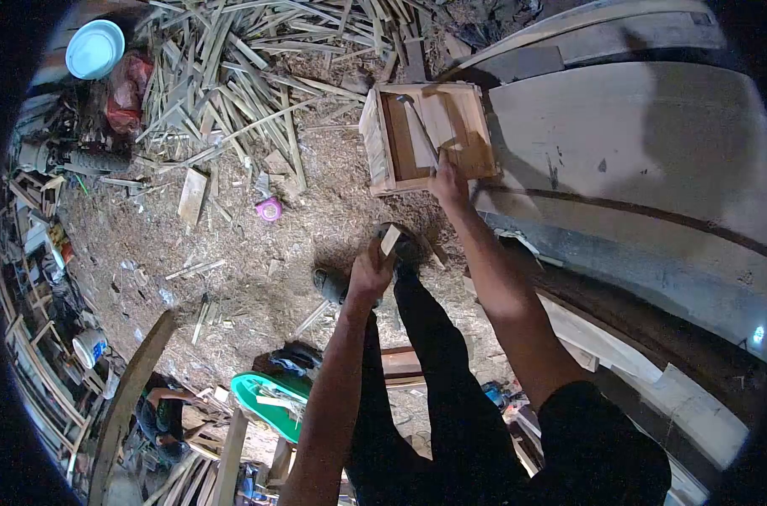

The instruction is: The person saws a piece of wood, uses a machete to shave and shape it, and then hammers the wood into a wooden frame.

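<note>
My right hand [448,181] grips a hammer [421,128] by the end of its handle. The hammer's head lies over a shallow wooden box [373,139], whose open side faces up. Just below the box, my left hand [370,271] is closed around a small pale block of wood [390,239]. The block's upper end sticks out past the fingers, above my shoe. Part of the box's near edge is hidden by my right hand.
Loose wooden sticks [232,84] are heaped at the top left, near a pale blue basin [95,49]. A pink tape measure [269,209] lies on the shaving-strewn floor. Large boards [586,126] fill the right. A green tub [257,392] and another person [160,417] are at lower left.
</note>
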### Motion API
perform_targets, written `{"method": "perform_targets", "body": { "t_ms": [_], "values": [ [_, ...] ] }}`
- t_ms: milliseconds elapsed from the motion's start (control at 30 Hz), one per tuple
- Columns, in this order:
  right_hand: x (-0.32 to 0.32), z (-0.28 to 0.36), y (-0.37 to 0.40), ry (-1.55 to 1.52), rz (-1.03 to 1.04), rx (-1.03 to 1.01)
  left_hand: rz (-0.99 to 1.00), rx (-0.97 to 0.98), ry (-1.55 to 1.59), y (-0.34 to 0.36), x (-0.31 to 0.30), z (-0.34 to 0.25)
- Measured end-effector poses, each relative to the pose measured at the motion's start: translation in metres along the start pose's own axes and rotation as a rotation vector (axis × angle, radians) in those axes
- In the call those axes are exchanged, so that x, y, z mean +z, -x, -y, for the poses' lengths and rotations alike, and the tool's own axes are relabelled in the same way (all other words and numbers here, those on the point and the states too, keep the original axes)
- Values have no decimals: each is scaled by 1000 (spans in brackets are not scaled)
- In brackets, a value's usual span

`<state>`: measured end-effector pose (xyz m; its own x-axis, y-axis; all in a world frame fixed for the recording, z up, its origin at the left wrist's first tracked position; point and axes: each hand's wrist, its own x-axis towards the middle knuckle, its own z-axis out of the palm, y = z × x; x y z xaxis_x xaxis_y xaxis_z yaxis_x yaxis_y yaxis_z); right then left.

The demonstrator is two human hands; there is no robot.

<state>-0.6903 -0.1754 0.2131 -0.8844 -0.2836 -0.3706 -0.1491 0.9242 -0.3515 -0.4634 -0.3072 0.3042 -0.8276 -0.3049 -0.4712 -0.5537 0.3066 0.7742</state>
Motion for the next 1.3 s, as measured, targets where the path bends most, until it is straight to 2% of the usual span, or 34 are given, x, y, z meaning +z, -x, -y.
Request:
{"method": "perform_targets", "body": {
  "t_ms": [33, 100, 167, 233, 267, 367, 400, 467, 533, 600, 667, 700, 733, 800, 900, 967, 1000, 1100, 1133, 1233, 1300],
  "values": [
    [-1, 0, 0, 34, -51, -27, 39, -62, 52, -3, -4, -11],
    [-19, 7, -1, -147, 101, 63, 119, -180, 149, -11, -15, -33],
    [-43, 14, 10, -221, 147, 95, 52, -70, 109, -11, -19, -43],
    [-57, 11, 36, -191, 85, 57, 15, -20, 90, -10, -21, -43],
    [-45, 3, 54, -110, -255, -144, 17, -26, 89, -10, -22, -37],
    [-20, -7, 72, -172, -690, -37, 15, -46, 192, -3, -23, -17],
    [-4, -13, 69, -266, -699, 89, 13, -55, 246, 3, -24, -13],
    [-4, -10, 56, -454, -528, 272, -11, -73, 295, 13, -27, -14],
    [15, -2, 37, -950, -538, 404, -40, -99, 324, 21, -30, -10],
    [30, 4, 18, -1455, -643, 503, -68, -133, 341, 27, -32, -5],
    [39, 8, 8, -1281, -583, 668, -149, 89, 238, 30, -15, 40],
    [42, 6, 5, -828, -452, 765, -175, 104, 259, 33, -14, 46],
    [49, -6, 4, -698, -364, 743, -200, 119, 280, 34, -17, 43],
    [52, -21, -1, -494, -224, 691, -226, -24, 472, 36, -30, 29],
    [27, -6, 4, -590, -147, 700, -218, -113, 260, 55, -75, -8],
    [6, 14, 15, -737, -129, 739, -293, -249, 316, 69, -88, -11],
    [-2, 26, 23, -790, -117, 752, -331, -315, 347, 77, -94, -10],
    [-25, 66, 50, -881, -50, 731, -539, -268, 413, 109, -80, 38],
    [-30, 82, 62, -896, -23, 712, -473, -367, 443, 125, -95, 32],
    [-30, 126, 107, -831, 64, 573, -628, -328, 653, 166, -95, 49],
    [-6, 140, 128, -616, 98, 369, -679, -448, 445, 195, -89, 65]
  ]
}}
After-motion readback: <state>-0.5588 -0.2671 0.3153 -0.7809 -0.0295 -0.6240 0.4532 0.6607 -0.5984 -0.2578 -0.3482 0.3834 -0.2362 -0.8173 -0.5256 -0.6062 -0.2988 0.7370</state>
